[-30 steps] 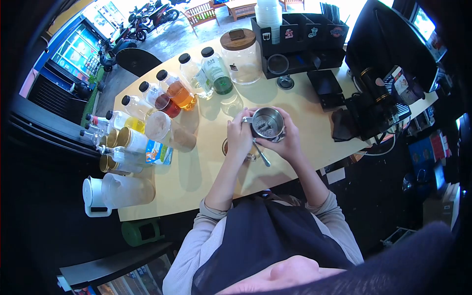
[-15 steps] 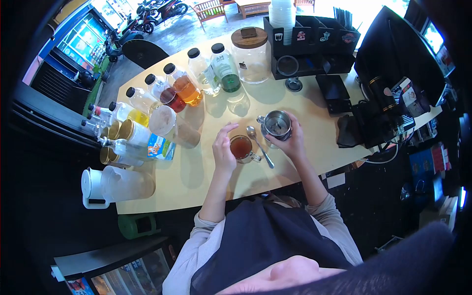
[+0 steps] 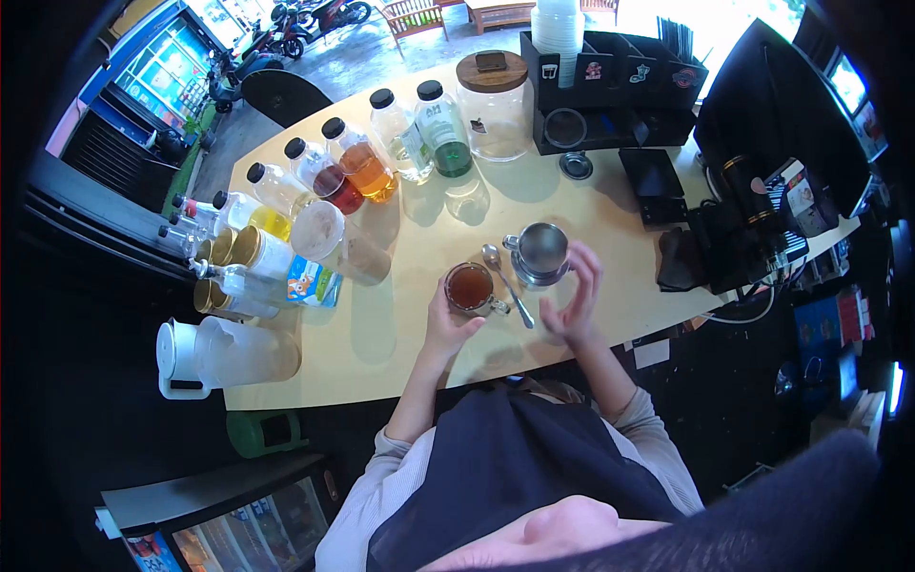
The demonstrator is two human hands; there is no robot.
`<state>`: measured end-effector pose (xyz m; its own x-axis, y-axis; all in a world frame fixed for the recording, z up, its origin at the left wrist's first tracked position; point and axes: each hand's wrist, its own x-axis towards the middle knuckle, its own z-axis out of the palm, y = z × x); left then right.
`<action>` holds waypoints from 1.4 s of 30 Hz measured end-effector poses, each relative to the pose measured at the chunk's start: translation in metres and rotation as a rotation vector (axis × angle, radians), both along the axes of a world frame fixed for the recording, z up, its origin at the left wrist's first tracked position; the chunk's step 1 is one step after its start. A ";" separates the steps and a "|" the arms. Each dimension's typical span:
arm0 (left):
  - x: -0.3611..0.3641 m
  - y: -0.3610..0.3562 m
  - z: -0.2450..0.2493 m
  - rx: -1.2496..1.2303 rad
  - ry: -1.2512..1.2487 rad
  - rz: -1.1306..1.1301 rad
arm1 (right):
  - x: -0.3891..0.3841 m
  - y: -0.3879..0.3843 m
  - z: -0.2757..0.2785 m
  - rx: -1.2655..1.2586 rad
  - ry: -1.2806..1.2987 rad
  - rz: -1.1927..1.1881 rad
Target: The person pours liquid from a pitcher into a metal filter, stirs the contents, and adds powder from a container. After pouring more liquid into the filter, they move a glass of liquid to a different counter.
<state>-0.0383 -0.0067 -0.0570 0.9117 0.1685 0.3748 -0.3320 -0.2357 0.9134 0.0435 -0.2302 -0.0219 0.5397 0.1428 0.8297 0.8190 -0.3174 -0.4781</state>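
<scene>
A glass mug of reddish-brown drink stands on the wooden table, its handle to the right. My left hand is wrapped round its left and near side. Right of the mug lies a metal spoon, bowl end away from me. Beyond the spoon a metal cup sits on what looks like a glass, its handle to the left. My right hand is just right of and nearer than that cup, fingers apart and curved, holding nothing.
Several bottles with black caps line the far left edge of the table. A plastic pitcher is at the left. A wooden-lidded jar, a black organizer and a monitor stand at the back and right.
My right hand has let go of the metal cup and drawn back towards me. The fingers of my left hand have closed round the mug.
</scene>
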 end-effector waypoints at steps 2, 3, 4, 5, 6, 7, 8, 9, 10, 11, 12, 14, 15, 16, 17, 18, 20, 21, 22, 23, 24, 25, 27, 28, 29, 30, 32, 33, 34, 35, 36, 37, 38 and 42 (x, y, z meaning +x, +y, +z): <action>0.000 -0.001 0.002 0.056 0.014 0.019 | -0.020 0.009 -0.007 -0.041 -0.021 0.098; 0.000 -0.001 0.003 0.114 0.027 0.031 | -0.031 0.017 -0.011 -0.080 -0.043 0.189; 0.002 -0.002 -0.004 0.113 0.025 0.030 | -0.042 0.027 -0.015 -0.081 -0.044 0.188; 0.004 -0.003 -0.015 0.042 0.059 0.052 | -0.053 0.039 -0.020 -0.022 0.182 0.196; 0.005 -0.004 -0.022 -0.028 0.092 0.076 | -0.060 0.047 -0.026 0.039 0.407 0.204; 0.004 -0.009 -0.014 -0.025 0.087 0.078 | -0.064 0.052 -0.035 0.041 0.401 0.207; 0.003 -0.014 -0.007 -0.025 0.174 0.130 | -0.067 0.057 -0.044 0.090 0.535 0.260; 0.002 -0.018 -0.001 -0.026 0.262 0.180 | -0.067 0.061 -0.043 0.138 0.669 0.311; 0.002 -0.018 -0.010 -0.025 0.257 0.179 | -0.065 0.060 -0.042 0.139 0.663 0.310; 0.004 -0.016 -0.026 -0.002 0.241 0.162 | -0.063 0.058 -0.041 0.067 0.673 0.289; 0.004 -0.015 -0.039 0.021 0.226 0.143 | -0.062 0.057 -0.035 -0.003 0.681 0.266; 0.005 -0.019 -0.053 0.023 0.257 0.175 | -0.063 0.058 -0.023 0.023 0.670 0.267; 0.004 -0.022 -0.051 0.022 0.295 0.213 | -0.064 0.059 -0.019 0.046 0.665 0.274; 0.003 -0.025 -0.049 0.024 0.290 0.208 | -0.069 0.061 -0.020 0.049 0.660 0.269; 0.000 -0.029 -0.047 -0.045 0.232 0.201 | -0.076 0.064 -0.024 0.115 0.754 0.246; -0.002 -0.032 -0.045 -0.116 0.176 0.193 | -0.081 0.064 -0.026 0.180 0.848 0.222; -0.007 -0.031 -0.052 -0.101 0.228 0.166 | -0.086 0.064 -0.031 0.196 0.853 0.216; -0.010 -0.031 -0.046 -0.081 0.282 0.148 | -0.089 0.064 -0.032 0.212 0.863 0.219; -0.014 -0.033 -0.041 -0.079 0.280 0.140 | -0.092 0.063 -0.032 0.216 0.860 0.212; -0.018 -0.036 -0.035 -0.014 0.238 0.163 | -0.094 0.062 -0.033 0.201 0.881 0.213; -0.021 -0.039 -0.027 0.052 0.193 0.184 | -0.096 0.061 -0.033 0.188 0.900 0.212; -0.023 -0.039 -0.028 0.057 0.188 0.170 | -0.098 0.060 -0.034 0.198 0.895 0.201; -0.025 -0.037 -0.039 0.069 0.142 0.148 | -0.104 0.058 -0.039 0.202 0.864 0.232; -0.028 -0.036 -0.045 0.073 0.137 0.130 | -0.108 0.058 -0.042 0.213 0.858 0.217; -0.030 -0.035 -0.051 0.040 0.165 0.102 | -0.113 0.059 -0.046 0.231 0.871 0.210; -0.034 -0.037 -0.046 0.006 0.194 0.076 | -0.119 0.059 -0.048 0.246 0.886 0.205; -0.045 -0.042 -0.037 0.040 0.187 0.061 | -0.134 0.056 -0.052 0.325 0.908 0.199; -0.051 -0.046 -0.033 0.071 0.182 0.060 | -0.142 0.056 -0.044 0.397 0.934 0.206; -0.056 -0.047 -0.033 0.068 0.181 0.045 | -0.150 0.055 -0.036 0.400 0.931 0.191; -0.061 -0.049 -0.034 0.059 0.205 0.020 | -0.159 0.051 -0.028 0.375 0.970 0.140; -0.066 -0.052 -0.037 0.051 0.230 -0.005 | -0.168 0.049 -0.020 0.352 1.011 0.087; -0.067 -0.054 -0.048 -0.024 0.298 -0.041 | -0.175 0.047 -0.029 0.414 1.002 0.098; -0.071 -0.056 -0.059 -0.024 0.305 -0.060 | -0.181 0.046 -0.039 0.421 1.005 0.079; -0.079 -0.064 -0.070 -0.159 0.247 -0.249 | -0.207 0.035 -0.043 0.419 0.958 -0.051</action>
